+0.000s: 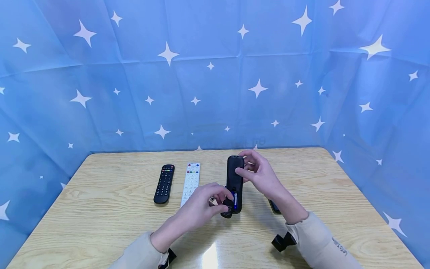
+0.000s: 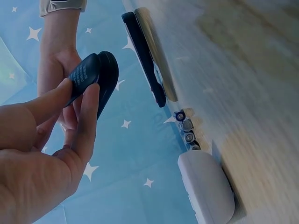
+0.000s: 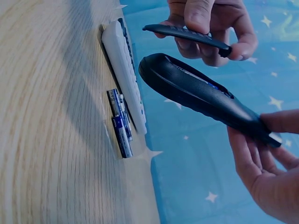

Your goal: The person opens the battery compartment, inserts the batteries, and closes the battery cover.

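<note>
My right hand (image 1: 262, 175) holds a black remote control (image 1: 234, 172) by its upper end, back side towards me. Its battery compartment is uncovered at the lower end, where a blue battery (image 1: 235, 201) shows. Between thumb and fingers my left hand (image 1: 203, 203) pinches the black battery cover (image 1: 227, 213). In the right wrist view the cover (image 3: 189, 35) is apart from the remote (image 3: 182, 86), just over the compartment. Both pieces are raised off the table. Small printed text shows on the cover (image 2: 83, 77) in the left wrist view.
A second black remote (image 1: 164, 184) and a white remote (image 1: 190, 181) lie on the wooden table (image 1: 111, 209), buttons up. Several loose batteries (image 3: 120, 126) lie beside the white one. A dark flat device (image 1: 274, 206) sits partly under my right forearm. Behind hangs a blue starry cloth (image 1: 215, 93).
</note>
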A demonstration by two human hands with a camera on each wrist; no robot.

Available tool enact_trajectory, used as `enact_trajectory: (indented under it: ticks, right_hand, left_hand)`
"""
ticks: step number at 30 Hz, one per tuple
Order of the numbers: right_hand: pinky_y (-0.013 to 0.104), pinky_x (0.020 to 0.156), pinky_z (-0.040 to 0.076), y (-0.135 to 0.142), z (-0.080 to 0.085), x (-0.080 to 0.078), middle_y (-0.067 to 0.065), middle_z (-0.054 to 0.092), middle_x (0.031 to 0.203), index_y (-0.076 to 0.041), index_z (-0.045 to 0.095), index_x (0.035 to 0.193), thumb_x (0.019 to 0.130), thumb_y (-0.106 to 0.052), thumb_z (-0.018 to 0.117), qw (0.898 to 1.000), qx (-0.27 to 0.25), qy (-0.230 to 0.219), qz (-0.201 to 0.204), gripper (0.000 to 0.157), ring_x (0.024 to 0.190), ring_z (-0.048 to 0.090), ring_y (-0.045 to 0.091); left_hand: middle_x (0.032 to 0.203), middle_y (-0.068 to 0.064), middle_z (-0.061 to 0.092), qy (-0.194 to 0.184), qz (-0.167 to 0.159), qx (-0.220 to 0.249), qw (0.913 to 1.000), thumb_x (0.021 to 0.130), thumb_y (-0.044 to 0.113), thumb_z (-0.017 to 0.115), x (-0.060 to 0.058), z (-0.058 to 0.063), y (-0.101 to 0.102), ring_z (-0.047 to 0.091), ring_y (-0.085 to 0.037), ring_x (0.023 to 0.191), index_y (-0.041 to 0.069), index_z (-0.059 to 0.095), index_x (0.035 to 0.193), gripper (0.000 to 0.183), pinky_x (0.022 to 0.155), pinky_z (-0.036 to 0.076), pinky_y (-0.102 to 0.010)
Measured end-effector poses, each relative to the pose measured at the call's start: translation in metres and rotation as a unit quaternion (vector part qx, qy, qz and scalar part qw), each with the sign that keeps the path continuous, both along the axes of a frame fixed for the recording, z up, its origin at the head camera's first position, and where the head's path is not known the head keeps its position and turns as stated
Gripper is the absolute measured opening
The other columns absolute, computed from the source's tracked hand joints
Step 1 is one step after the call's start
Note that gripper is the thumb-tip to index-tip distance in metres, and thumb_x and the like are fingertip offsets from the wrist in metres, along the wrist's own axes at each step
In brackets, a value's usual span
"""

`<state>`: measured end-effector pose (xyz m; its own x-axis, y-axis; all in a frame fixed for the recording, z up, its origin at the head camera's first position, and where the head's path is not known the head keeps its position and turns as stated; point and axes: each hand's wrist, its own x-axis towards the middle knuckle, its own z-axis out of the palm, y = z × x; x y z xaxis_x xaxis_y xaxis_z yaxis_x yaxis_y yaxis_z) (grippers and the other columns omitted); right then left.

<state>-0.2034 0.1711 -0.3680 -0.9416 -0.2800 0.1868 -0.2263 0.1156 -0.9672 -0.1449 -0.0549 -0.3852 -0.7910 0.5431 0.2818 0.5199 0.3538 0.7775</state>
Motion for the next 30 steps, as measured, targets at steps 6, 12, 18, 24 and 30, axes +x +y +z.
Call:
enact_trajectory:
  ticks: [6, 12, 18, 24, 30]
  right_hand:
    - [0.038, 0.066, 0.060, -0.0010, -0.0001, 0.0002, 0.017, 0.058, 0.099, 0.000, 0.053, 0.131, 0.094, 0.003, 0.069, 1.000, -0.002, 0.002, 0.004, 0.041, 0.078, 0.065, 0.023]
    - [0.041, 0.066, 0.061, -0.0021, -0.0010, 0.0001, 0.017, 0.058, 0.100, 0.000, 0.053, 0.131, 0.094, 0.003, 0.069, 1.000, -0.006, -0.001, 0.005, 0.040, 0.079, 0.065, 0.024]
    - [0.042, 0.067, 0.061, -0.0029, -0.0013, -0.0009, 0.018, 0.059, 0.100, -0.001, 0.054, 0.131, 0.094, 0.001, 0.070, 1.000, 0.003, -0.001, 0.006, 0.041, 0.080, 0.066, 0.025]
    - [0.042, 0.067, 0.061, -0.0039, -0.0010, -0.0011, 0.018, 0.059, 0.101, -0.002, 0.054, 0.132, 0.094, 0.001, 0.070, 1.000, 0.004, -0.004, 0.007, 0.042, 0.081, 0.065, 0.026]
    - [0.043, 0.067, 0.061, -0.0046, -0.0003, -0.0014, 0.019, 0.059, 0.101, -0.002, 0.054, 0.133, 0.094, 0.001, 0.070, 1.000, 0.002, -0.005, 0.008, 0.042, 0.081, 0.066, 0.026]
  left_hand:
    - [0.090, 0.007, 0.061, -0.002, 0.016, 0.011, 0.9998, 0.089, 0.005, 0.080, 0.0006, -0.0011, 0.0017, 0.059, -0.008, 0.084, 0.016, 0.073, 0.108, 0.024, 0.067, 0.055, -0.025]
    - [0.090, 0.006, 0.061, -0.007, 0.027, 0.023, 0.9993, 0.089, 0.004, 0.080, 0.0006, -0.0012, 0.0039, 0.058, -0.010, 0.085, 0.017, 0.073, 0.108, 0.025, 0.065, 0.055, -0.026]
    - [0.090, 0.006, 0.059, -0.012, 0.032, 0.033, 0.9989, 0.089, 0.003, 0.080, 0.0003, -0.0008, 0.0065, 0.057, -0.012, 0.086, 0.017, 0.072, 0.106, 0.024, 0.065, 0.055, -0.028]
    - [0.090, 0.004, 0.058, -0.012, 0.033, 0.046, 0.9983, 0.088, 0.002, 0.080, 0.0006, -0.0010, 0.0081, 0.057, -0.013, 0.087, 0.014, 0.072, 0.107, 0.024, 0.067, 0.057, -0.025]
    - [0.089, 0.001, 0.058, 0.000, 0.030, 0.056, 0.9980, 0.087, -0.001, 0.080, -0.0002, -0.0026, 0.0086, 0.058, -0.015, 0.088, 0.013, 0.071, 0.107, 0.025, 0.067, 0.058, -0.024]
